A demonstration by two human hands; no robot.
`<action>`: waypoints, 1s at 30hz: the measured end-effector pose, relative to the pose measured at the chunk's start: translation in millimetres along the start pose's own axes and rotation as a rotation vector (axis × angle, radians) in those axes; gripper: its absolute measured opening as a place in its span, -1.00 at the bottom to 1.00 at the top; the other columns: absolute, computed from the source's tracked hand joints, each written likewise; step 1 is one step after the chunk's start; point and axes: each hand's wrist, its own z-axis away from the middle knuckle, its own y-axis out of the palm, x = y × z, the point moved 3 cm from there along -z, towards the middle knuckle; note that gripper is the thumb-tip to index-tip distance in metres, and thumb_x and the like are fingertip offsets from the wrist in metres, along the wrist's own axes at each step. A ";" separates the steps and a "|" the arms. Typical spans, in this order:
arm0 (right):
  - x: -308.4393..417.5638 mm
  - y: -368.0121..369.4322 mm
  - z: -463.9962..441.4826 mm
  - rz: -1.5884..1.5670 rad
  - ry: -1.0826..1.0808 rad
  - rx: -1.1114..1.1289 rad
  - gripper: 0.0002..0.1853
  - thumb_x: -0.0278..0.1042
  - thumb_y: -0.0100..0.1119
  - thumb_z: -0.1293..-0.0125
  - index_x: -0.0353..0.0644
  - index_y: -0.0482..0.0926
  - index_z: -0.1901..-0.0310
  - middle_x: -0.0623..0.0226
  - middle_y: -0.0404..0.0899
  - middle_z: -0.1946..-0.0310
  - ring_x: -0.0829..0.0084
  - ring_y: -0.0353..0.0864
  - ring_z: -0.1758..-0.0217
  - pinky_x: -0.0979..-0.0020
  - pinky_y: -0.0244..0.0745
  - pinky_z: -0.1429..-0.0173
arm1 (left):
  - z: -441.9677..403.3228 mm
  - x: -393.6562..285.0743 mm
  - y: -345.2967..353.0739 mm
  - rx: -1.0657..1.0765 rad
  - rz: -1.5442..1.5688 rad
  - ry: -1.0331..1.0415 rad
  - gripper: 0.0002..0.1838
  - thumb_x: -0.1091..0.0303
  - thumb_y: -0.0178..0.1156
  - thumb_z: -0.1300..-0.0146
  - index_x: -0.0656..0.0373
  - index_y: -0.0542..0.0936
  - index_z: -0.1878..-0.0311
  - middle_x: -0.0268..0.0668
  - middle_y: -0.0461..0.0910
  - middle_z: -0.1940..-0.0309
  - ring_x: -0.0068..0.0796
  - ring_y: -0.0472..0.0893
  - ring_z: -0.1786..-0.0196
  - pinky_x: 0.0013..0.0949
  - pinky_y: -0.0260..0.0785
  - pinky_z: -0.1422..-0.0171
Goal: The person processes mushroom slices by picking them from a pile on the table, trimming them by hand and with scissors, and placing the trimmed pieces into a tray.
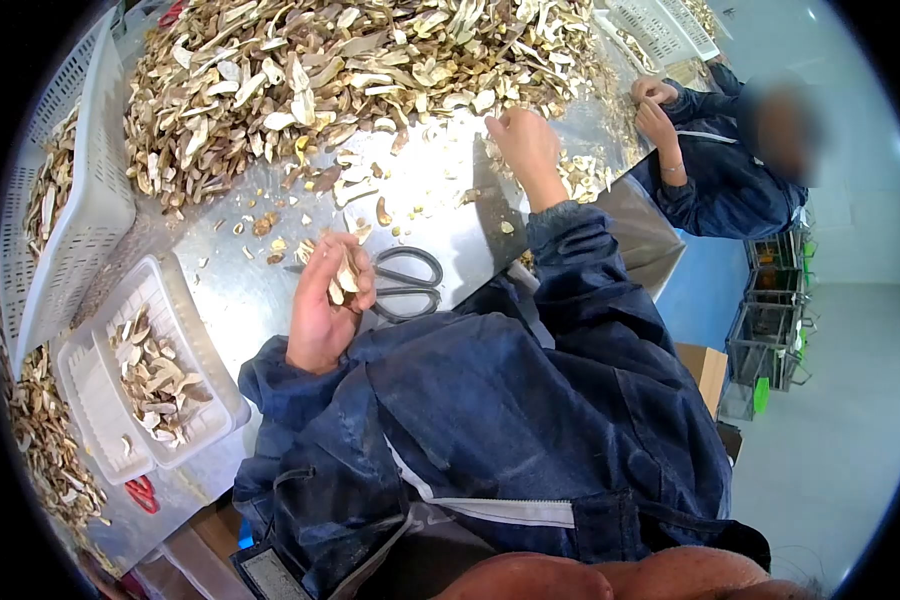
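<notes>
My left hand (328,305) is curled around a few pale dried mushroom slices (346,282), just above the metal table (240,335). Beside it lie scissors with black handles (410,285); their blades are partly hidden behind the hand. My right hand (526,148) is at the near right edge of a big heap of dried mushroom slices (340,75). Its fingers are bent inward, and whatever they may hold is hidden. Small mushroom pieces (382,210) and crumbs are scattered on the tabletop between my hands.
To the left stand a white slotted basket (90,215) and a clear two-part tray (232,395) with mushroom slices. Red-handled scissors (143,493) lie below the tray. At right, another person (715,200) works at the table. Wire racks (770,310) stand behind.
</notes>
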 end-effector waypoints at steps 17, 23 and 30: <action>44.1 -34.8 81.3 -0.887 0.165 0.395 -0.76 -0.20 0.37 -0.26 -0.21 0.72 0.20 0.49 0.70 0.33 0.56 0.58 0.30 0.50 0.49 0.11 | -2.8 -1.0 -5.7 0.020 0.030 0.075 -0.86 0.47 0.16 -0.45 0.08 0.44 0.02 -0.33 0.46 0.25 -0.55 0.48 0.27 -0.47 0.34 0.30; 105.5 -7.4 153.8 -1.284 0.050 0.813 -0.87 -0.36 0.26 -0.44 -0.24 0.65 0.16 0.52 0.67 0.29 0.74 0.54 0.26 0.64 0.42 0.14 | -1.5 -3.2 -1.2 -0.125 -0.056 0.170 -0.84 0.49 0.20 -0.42 0.08 0.46 0.01 -0.31 0.56 0.18 -0.61 0.52 0.28 -0.50 0.34 0.32; 124.9 8.4 170.2 -1.356 -0.041 0.885 -0.86 -0.38 0.27 -0.44 -0.28 0.65 0.15 0.45 0.69 0.26 0.69 0.60 0.21 0.60 0.48 0.09 | 5.5 -7.9 2.9 -0.242 -0.146 0.188 -0.77 0.48 0.30 -0.34 0.07 0.47 0.03 -0.49 0.50 0.36 -0.73 0.48 0.37 -0.60 0.24 0.37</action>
